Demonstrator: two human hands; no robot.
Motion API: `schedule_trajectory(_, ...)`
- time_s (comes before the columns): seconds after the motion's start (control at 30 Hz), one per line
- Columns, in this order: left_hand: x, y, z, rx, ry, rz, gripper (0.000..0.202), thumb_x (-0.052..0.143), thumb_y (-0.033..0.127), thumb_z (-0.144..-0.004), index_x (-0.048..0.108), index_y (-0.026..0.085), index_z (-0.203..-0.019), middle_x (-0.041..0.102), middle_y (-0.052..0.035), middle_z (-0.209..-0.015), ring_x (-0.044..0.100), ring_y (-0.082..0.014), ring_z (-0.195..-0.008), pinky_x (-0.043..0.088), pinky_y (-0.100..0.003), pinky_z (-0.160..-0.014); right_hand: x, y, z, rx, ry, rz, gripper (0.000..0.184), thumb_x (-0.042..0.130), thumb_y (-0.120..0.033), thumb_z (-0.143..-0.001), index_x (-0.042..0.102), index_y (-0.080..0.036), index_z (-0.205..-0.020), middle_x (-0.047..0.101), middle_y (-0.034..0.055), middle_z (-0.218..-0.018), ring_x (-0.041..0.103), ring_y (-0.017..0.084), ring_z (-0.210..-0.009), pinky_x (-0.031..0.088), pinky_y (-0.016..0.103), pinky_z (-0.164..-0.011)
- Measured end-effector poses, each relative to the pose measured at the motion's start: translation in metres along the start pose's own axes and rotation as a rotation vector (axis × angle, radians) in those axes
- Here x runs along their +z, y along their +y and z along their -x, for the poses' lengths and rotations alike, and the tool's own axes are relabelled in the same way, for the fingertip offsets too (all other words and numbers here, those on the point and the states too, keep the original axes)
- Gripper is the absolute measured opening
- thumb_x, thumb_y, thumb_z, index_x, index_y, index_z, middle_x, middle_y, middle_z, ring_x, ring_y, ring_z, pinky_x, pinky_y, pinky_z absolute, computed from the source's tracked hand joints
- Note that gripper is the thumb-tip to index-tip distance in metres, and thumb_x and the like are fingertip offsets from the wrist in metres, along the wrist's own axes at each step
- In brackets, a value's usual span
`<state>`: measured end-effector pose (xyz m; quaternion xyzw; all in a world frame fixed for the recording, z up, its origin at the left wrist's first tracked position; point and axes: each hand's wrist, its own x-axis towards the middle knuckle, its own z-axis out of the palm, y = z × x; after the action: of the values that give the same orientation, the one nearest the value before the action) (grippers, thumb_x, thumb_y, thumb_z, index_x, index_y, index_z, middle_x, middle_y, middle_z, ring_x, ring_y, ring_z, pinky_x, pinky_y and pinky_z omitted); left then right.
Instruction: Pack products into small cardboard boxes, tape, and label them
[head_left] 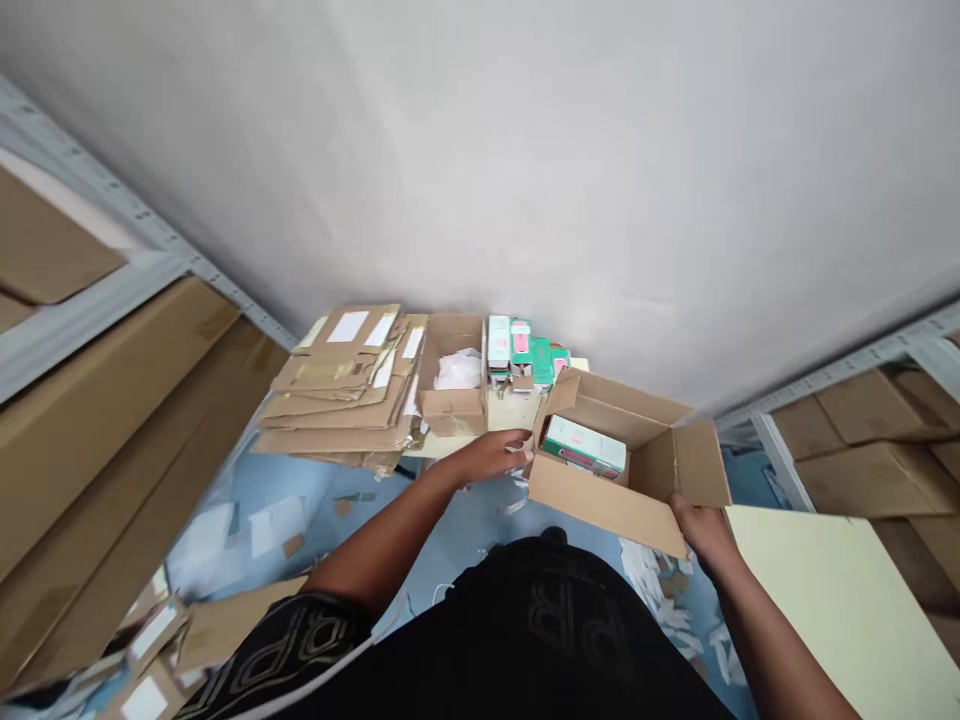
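One open carton, printed box inside, is in the right hand.

The right hand gripped the near right corner of an open carton, which held a green-and-white box. The left hand, loosely open, was at the carton's left end, perhaps touching it. Flattened cardboard lay stacked beside a second carton containing white material.
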<state>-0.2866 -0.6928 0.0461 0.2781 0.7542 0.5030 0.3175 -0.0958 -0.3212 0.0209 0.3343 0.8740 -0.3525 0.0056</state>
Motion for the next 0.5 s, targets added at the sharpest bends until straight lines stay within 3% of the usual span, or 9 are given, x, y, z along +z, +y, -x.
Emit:
schedule_trajectory(0.17, -0.064, -0.011, 0.020, -0.113, 0.508, -0.161, 0.041, 0.057, 0.051, -0.092, 0.074, 0.020, -0.112, 0.078, -0.0064, -0.112, 0.071, -0.0246, -0.106, 0.054, -0.033, -0.094, 0.039, -0.025, -0.049, -0.098, -0.116, 0.062, 0.037, 0.047, -0.049, -0.072, 0.069, -0.019, -0.076, 0.077, 0.0174, -0.092, 0.072, 0.031, -0.094, 0.052, 0.033, -0.078)
schedule_trajectory(0.27, -0.094, -0.012, 0.012, -0.207, 0.684, -0.353, 0.034, 0.056, 0.044, -0.094, 0.074, 0.020, -0.112, 0.078, -0.0060, -0.108, 0.071, -0.0227, -0.101, 0.054, -0.031, -0.090, 0.062, -0.032, -0.072, -0.217, -0.148, 0.025, 0.038, 0.048, -0.047, -0.073, 0.071, -0.019, -0.085, 0.077, 0.0177, -0.102, 0.070, 0.031, -0.107, 0.052, 0.033, -0.088)
schedule_trajectory(0.33, -0.113, -0.010, -0.004, -0.263, 0.665, -0.523, 0.032, 0.058, 0.039, -0.093, 0.073, 0.021, -0.115, 0.076, -0.0076, -0.114, 0.070, -0.0238, -0.105, 0.052, -0.032, -0.093, 0.074, -0.036, -0.082, -0.218, -0.209, 0.041, 0.033, 0.048, -0.046, -0.074, 0.071, -0.021, -0.079, 0.078, 0.0168, -0.097, 0.071, 0.031, -0.103, 0.053, 0.032, -0.086)
schedule_trajectory(0.43, -0.136, -0.010, -0.041, -0.372, 0.473, -0.716, 0.035, 0.065, 0.032, -0.090, 0.070, 0.019, -0.121, 0.071, -0.0126, -0.128, 0.064, -0.0297, -0.120, 0.048, -0.038, -0.103, 0.087, -0.041, -0.090, -0.179, -0.309, 0.088, 0.029, 0.049, -0.045, -0.076, 0.067, -0.024, -0.068, 0.077, 0.0153, -0.084, 0.073, 0.031, -0.096, 0.054, 0.033, -0.080)
schedule_trajectory(0.5, -0.149, -0.018, -0.069, -0.491, 0.368, -0.707, 0.039, 0.073, 0.025, -0.082, 0.071, 0.016, -0.120, 0.070, -0.0168, -0.128, 0.063, -0.0345, -0.122, 0.048, -0.042, -0.104, 0.094, -0.044, -0.092, -0.184, -0.338, 0.087, 0.028, 0.049, -0.045, -0.076, 0.067, -0.024, -0.068, 0.077, 0.0149, -0.083, 0.073, 0.031, -0.097, 0.055, 0.033, -0.083)
